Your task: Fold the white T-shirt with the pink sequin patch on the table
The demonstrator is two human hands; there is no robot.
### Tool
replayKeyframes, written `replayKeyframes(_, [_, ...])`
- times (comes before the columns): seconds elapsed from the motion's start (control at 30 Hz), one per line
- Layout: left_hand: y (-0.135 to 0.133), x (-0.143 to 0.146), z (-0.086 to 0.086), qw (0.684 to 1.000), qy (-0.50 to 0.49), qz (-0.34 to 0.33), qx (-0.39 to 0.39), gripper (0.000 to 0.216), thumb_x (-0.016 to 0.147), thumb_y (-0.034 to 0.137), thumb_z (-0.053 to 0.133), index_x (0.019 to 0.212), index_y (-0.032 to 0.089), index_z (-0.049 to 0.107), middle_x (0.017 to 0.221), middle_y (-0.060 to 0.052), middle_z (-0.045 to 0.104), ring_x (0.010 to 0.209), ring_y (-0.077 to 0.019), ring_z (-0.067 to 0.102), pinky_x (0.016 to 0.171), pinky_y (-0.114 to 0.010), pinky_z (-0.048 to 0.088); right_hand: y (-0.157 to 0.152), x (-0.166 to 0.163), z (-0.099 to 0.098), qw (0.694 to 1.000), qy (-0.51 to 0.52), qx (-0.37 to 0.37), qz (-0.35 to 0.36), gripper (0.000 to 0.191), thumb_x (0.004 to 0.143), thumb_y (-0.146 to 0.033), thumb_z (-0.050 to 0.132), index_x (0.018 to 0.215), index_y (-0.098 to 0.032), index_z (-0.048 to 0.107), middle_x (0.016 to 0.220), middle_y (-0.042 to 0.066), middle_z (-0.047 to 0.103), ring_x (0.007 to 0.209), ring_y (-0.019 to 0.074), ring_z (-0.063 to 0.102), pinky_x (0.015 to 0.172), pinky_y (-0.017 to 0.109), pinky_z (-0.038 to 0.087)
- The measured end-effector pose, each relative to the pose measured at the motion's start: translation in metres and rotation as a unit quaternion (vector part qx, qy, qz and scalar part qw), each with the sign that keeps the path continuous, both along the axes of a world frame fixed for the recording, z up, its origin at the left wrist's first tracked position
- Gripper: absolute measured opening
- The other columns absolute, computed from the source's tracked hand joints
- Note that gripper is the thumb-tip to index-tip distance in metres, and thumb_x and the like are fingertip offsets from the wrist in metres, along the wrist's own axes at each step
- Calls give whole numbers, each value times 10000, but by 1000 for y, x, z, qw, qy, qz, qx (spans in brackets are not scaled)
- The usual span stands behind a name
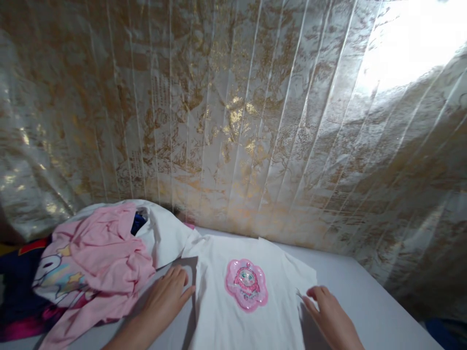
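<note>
The left hand, thumb and fingers apart, and the right hand, also parted, flank the white T-shirt; contact is unclear. Collar towards the worktop's far edge, it looks light, limp, best pinched at shoulders, clear of the glossy patch.

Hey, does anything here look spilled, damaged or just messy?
I see no spill or damage. The messy spot is on the left: a pink garment lies crumpled against bunched white cloth, while the white T-shirt is spread out with only light creases.
</note>
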State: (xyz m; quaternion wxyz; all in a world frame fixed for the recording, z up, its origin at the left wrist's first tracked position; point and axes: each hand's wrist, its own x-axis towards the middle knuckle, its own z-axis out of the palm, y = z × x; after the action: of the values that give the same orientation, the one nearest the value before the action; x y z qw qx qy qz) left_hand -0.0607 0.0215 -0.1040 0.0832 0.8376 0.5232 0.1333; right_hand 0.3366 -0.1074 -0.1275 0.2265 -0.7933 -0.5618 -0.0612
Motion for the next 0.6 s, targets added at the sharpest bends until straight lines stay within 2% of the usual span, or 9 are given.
replayKeyframes(0.1, [-2, 9, -11, 997, -69, -7, -33, 70, 823, 216, 562, 764, 197, 531, 860, -55, 602, 888, -260, 579, 778, -340, 404, -20, -8, -19, 996, 73, -47, -6, 344, 834, -505, 430, 731, -231, 611, 787, 74, 644, 770, 249, 628, 733, 360, 481])
replayKeyframes(0.2, [-1, 27, -15, 992, -111, -19, -52, 119, 807, 162, 515, 709, 214, 471, 817, -32, 596, 866, -233, 584, 765, -304, 394, -18, -25, -25, 991, 132, -12, 27, 305, 787, -514, 514, 749, -230, 616, 807, 62, 651, 789, 239, 619, 765, 342, 485])
replayKeyframes(0.27, [-1, 34, -17, 987, -142, -25, -66, 130, 873, 197, 432, 747, 225, 443, 782, -6, 586, 808, -199, 597, 729, -267, 409, -13, -38, -21, 979, 201, 22, 40, 309, 790, -532, 515, 745, -234, 588, 787, 47, 639, 773, 230, 610, 766, 334, 493])
replayKeyframes(0.33, [1, 34, -20, 969, -226, -11, -98, 171, 936, 290, 341, 799, 236, 427, 732, 20, 565, 734, -184, 603, 683, -252, 428, -10, -49, -14, 949, 310, 55, 30, 330, 824, -560, 475, 778, -245, 563, 794, 35, 634, 796, 223, 613, 778, 322, 507])
replayKeyframes(0.4, [4, 28, -24, 942, -311, 21, -126, 221, 945, 384, 293, 834, 242, 422, 700, 33, 548, 702, -197, 606, 658, -266, 443, -11, -56, -7, 904, 418, 83, -3, 352, 829, -592, 461, 796, -253, 551, 851, 45, 649, 879, 235, 621, 809, 321, 519])
replayKeyframes(0.47, [6, 21, -28, 925, -351, 52, -134, 238, 914, 443, 301, 872, 244, 425, 699, 33, 546, 708, -212, 613, 656, -285, 449, -14, -59, 0, 859, 503, 89, -32, 374, 788, -621, 503, 795, -252, 558, 877, 56, 662, 927, 251, 625, 809, 327, 530])
replayKeyframes(0.53, [6, 16, -28, 917, -360, 61, -158, 279, 860, 496, 347, 946, 242, 423, 678, 41, 542, 670, -214, 608, 619, -290, 440, -20, -55, 4, 823, 564, 58, -37, 409, 718, -635, 575, 835, -243, 581, 806, 42, 659, 840, 247, 646, 723, 323, 541])
replayKeyframes(0.6, [3, 13, -25, 904, -374, 57, -201, 416, 783, 546, 421, 1057, 234, 402, 628, 60, 529, 598, -212, 591, 568, -292, 417, -27, -48, 7, 805, 591, 28, -33, 481, 667, -629, 628, 942, -235, 605, 676, -3, 617, 680, 212, 638, 593, 289, 512])
